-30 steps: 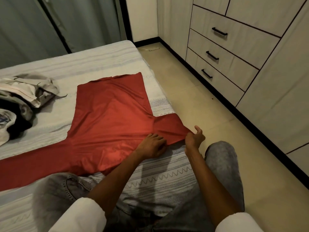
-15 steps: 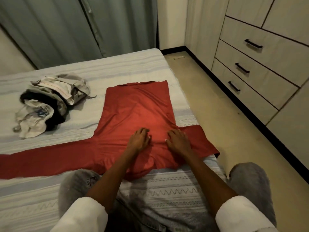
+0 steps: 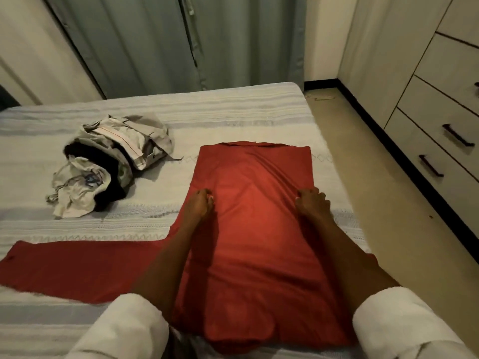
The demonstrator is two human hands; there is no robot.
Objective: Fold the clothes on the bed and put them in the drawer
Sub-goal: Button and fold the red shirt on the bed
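While unlabelled, red shirt [image 3: 248, 229] under hands

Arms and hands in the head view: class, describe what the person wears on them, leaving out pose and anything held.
Both forearms are bare. White sleeves are rolled or pushed up near the elbows: the left sleeve, the right sleeve. The left hand and right hand show no gloves, rings or watch.

One red shirt [image 3: 254, 229] spread on the bed [image 3: 233, 112], near its right edge. One heap of unfolded clothes [image 3: 108, 164] toward the left side; number of garments in it cannot be told. Two hands: left hand [image 3: 198, 207], right hand [image 3: 312, 203]. Three drawer handles [image 3: 457, 135] visible at right, one cut off by the frame.
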